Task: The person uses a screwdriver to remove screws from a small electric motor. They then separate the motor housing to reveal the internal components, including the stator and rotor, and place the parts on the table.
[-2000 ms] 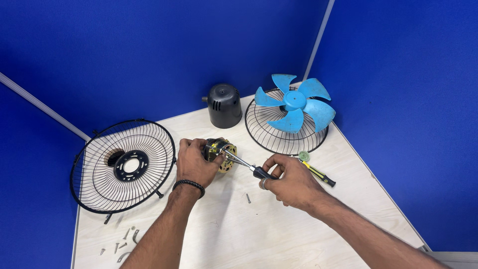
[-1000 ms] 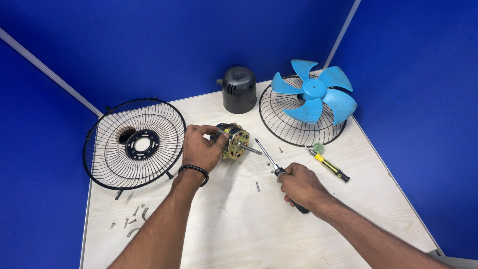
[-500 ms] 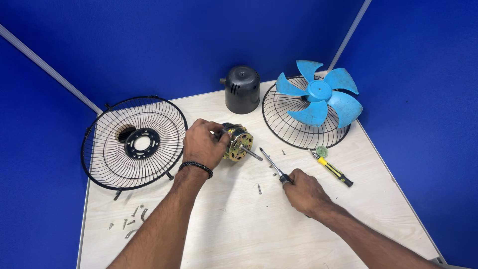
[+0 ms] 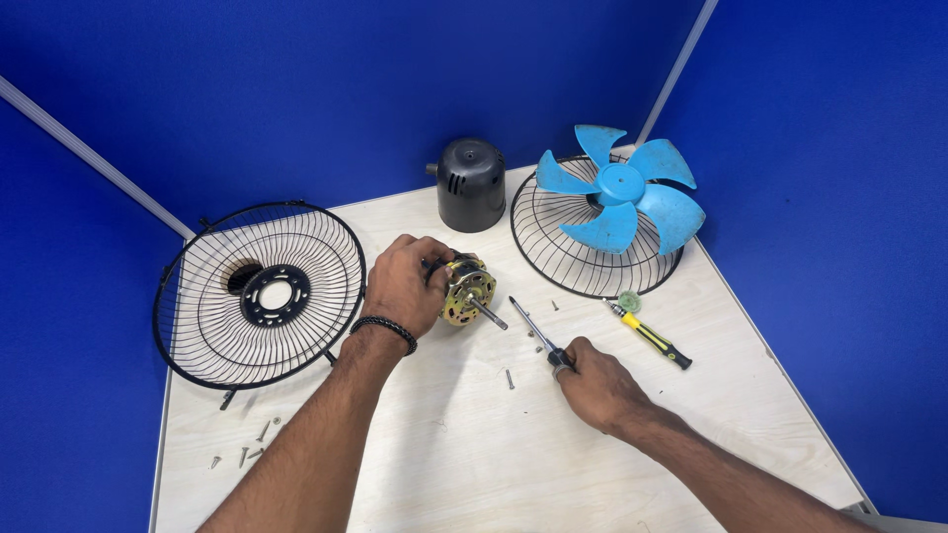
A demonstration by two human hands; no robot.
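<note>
Since the frame half a second ago the right hand has barely shifted — it rests low on the pale wooden surface, fingers curled around the dark handle of a screwdriver whose shaft now lies almost flat, its tip pointing up-left toward the fan motor but apart from it. The left hand stays where it was, wrapped over the back of the brass-coloured motor and pressing it to the surface, with the motor's steel shaft sticking out toward the screwdriver. Two seconds ago the screwdriver tip was right at the motor. Nothing here holds contents: the black rear guard sits at the left, while the front guard at the right carries the blue blade. A black motor cover stands behind — a yellow-handled screwdriver and loose screws lie about.
</note>
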